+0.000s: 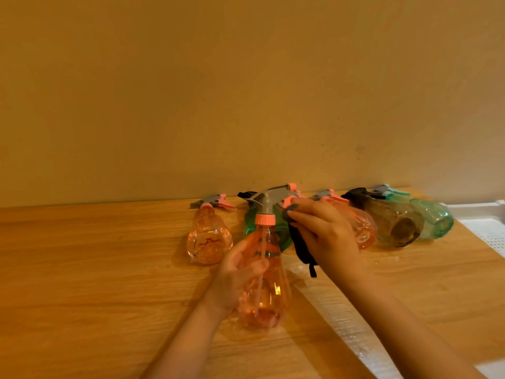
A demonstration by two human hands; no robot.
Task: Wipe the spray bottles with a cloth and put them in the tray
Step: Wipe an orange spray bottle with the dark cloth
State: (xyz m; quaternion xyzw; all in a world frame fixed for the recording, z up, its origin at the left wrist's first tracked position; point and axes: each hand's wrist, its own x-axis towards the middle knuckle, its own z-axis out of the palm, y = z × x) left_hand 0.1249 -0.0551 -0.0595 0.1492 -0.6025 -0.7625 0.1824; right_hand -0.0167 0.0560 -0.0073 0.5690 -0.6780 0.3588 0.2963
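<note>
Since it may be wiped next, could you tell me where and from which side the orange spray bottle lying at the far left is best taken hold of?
Probably by the wide lower body of the orange bottle, coming from the front and above. It lies on the table with its base toward the viewer and its spray head toward the wall, and its left side is free. The green bottle lies close on its right.

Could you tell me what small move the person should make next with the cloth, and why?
Probably draw the dark cloth down from the grey spray head over the orange bottle. The right hand holds it at the trigger, the left hand grips the body, which looks unwiped.
</note>
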